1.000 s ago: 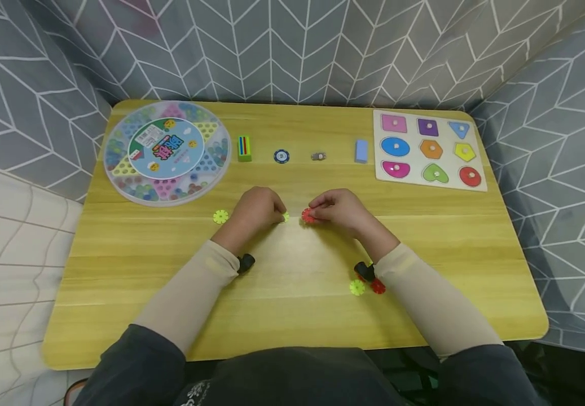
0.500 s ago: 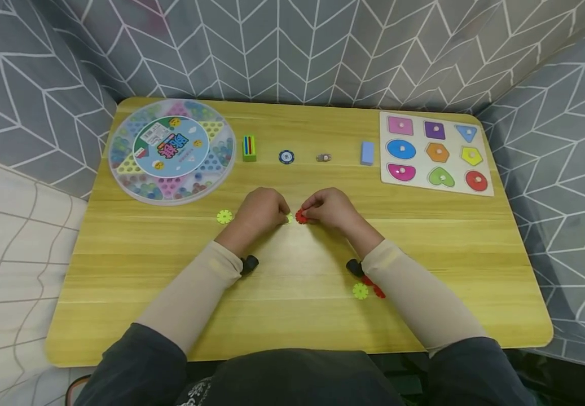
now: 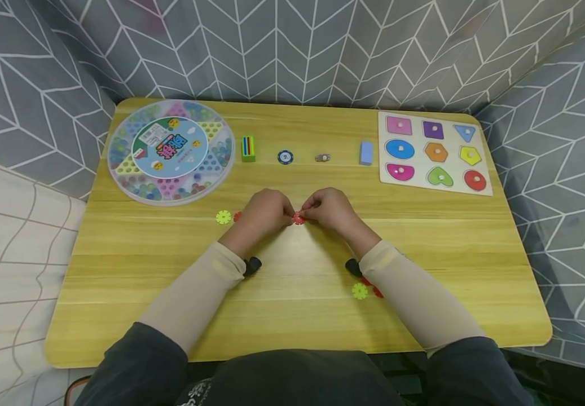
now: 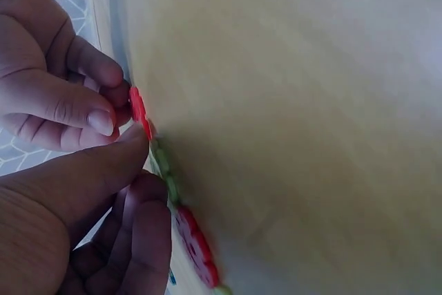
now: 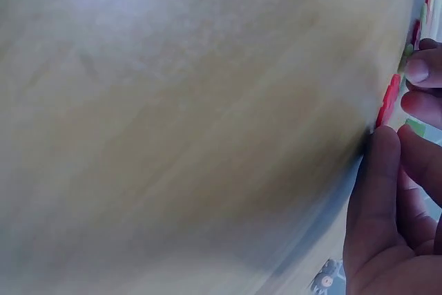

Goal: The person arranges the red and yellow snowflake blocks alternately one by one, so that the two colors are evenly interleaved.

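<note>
My two hands meet at the middle of the yellow wooden table (image 3: pixel 135 282). The right hand (image 3: pixel 308 211) pinches a red toothed plastic disc (image 3: pixel 298 218). That red disc (image 4: pixel 140 110) stands on edge against a green disc (image 4: pixel 164 167), which my left hand (image 3: pixel 285 214) pinches between thumb (image 4: pixel 103 164) and finger. In the right wrist view the red disc (image 5: pixel 388 100) sits just past my right fingertips (image 5: pixel 383 150). From the head view the green disc is hidden by my left hand.
A yellow-green disc (image 3: pixel 223 217) and a red one (image 3: pixel 237 216) lie left of my left hand. A green disc (image 3: pixel 359 291) and a red one (image 3: pixel 377 292) lie by my right forearm. At the back are a round marble board (image 3: pixel 170 152), small items and a shape puzzle (image 3: pixel 434 153).
My right hand has moved left with the red disc until it meets the green disc in my left hand. A red disc now shows left of the left hand.
</note>
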Available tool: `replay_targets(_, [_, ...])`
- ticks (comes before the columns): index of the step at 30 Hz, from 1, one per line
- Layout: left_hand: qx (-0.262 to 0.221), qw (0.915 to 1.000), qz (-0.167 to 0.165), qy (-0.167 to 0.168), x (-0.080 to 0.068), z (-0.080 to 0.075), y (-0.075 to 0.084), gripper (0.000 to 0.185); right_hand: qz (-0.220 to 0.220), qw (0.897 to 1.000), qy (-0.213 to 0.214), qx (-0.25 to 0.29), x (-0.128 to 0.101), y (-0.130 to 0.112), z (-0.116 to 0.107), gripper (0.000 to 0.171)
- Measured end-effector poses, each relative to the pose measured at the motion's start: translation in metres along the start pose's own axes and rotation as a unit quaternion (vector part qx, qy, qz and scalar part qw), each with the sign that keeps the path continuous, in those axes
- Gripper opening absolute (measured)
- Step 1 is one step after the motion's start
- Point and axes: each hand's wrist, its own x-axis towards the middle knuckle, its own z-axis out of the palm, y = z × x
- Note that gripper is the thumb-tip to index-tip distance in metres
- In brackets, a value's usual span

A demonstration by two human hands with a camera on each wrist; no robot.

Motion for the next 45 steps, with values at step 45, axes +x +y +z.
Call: replay_targets(45, [0.032, 0.999, 0.016, -0.025, 0.015, 0.007, 0.025, 0.014, -0.006, 0.981, 0.033, -0.193, -0.139, 0.098, -0.054, 0.022])
